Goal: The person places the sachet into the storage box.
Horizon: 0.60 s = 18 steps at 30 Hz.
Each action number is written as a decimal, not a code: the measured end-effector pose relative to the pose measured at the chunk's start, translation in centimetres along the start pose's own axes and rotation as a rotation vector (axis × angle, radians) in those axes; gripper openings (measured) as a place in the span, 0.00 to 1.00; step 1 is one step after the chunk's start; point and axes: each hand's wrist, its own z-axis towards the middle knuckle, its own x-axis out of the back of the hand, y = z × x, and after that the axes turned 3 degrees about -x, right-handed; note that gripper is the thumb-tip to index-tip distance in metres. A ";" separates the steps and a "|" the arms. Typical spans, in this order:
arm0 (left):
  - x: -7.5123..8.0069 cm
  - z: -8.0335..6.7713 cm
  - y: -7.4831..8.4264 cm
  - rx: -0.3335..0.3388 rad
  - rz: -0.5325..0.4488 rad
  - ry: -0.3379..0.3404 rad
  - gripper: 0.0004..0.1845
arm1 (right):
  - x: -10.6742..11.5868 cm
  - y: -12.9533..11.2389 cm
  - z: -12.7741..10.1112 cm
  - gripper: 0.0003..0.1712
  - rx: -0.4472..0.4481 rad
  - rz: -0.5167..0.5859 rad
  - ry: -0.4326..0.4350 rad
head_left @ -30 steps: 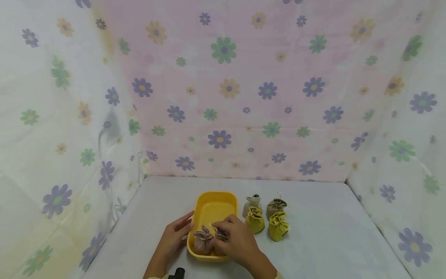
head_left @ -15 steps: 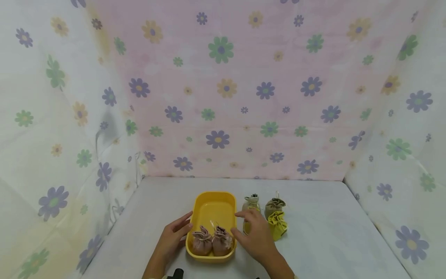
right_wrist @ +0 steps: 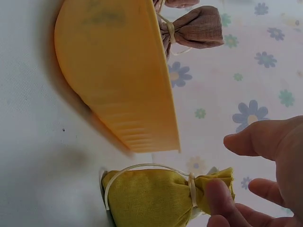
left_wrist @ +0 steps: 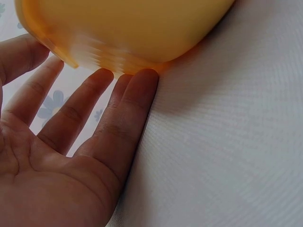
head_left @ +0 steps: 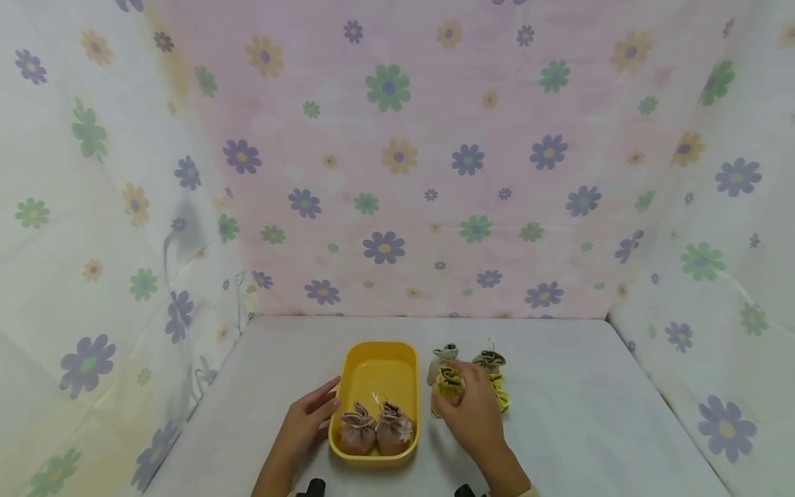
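Note:
A yellow tray (head_left: 377,369) sits on the white table and holds two pinkish-brown pouches (head_left: 357,435) (head_left: 394,428) at its near end. My left hand (head_left: 324,408) lies open, its straight fingertips (left_wrist: 142,80) touching the tray's left wall (left_wrist: 142,28). My right hand (head_left: 458,390) hovers over a yellow pouch (head_left: 446,378) just right of the tray. In the right wrist view its fingers (right_wrist: 255,137) are spread about the pouch's tied top (right_wrist: 215,178), one finger touching it and the upper one apart. The pouch (right_wrist: 151,196) lies on the table.
A beige pouch (head_left: 442,355), a brown pouch (head_left: 489,359) and a second yellow pouch (head_left: 500,395) stand right of the tray, close around my right hand. Flowered cloth walls (head_left: 397,172) close in the table at the back and both sides.
My right hand let go of the second pinkish-brown pouch in the tray and moved right to the near yellow pouch. The left hand stayed against the tray.

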 end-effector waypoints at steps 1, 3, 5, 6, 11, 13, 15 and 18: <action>0.0 0.0 0.0 0.000 -0.002 -0.001 0.30 | -0.1 0.0 0.0 0.39 -0.001 -0.003 0.005; 0.1 0.1 -0.1 0.004 -0.011 -0.007 0.31 | -0.4 0.1 0.1 0.39 -0.006 -0.011 0.013; 0.0 0.1 -0.1 0.010 -0.017 -0.015 0.31 | -0.6 0.3 0.2 0.39 -0.018 -0.009 0.022; 0.0 0.1 -0.1 0.014 -0.021 -0.016 0.31 | -0.7 0.3 0.3 0.39 -0.025 -0.004 0.024; 0.1 0.0 -0.2 0.037 -0.017 -0.002 0.29 | -1.2 0.5 0.5 0.36 -0.061 -0.007 0.016; 0.2 0.0 -0.1 0.042 -0.018 0.004 0.29 | -1.4 0.6 0.6 0.35 -0.072 -0.012 0.015; 0.2 0.2 0.0 0.041 -0.020 0.001 0.29 | -1.5 0.7 0.7 0.32 -0.067 -0.022 0.025; 0.1 0.3 0.1 0.041 -0.024 -0.007 0.29 | -1.4 0.8 0.8 0.24 -0.050 -0.024 0.047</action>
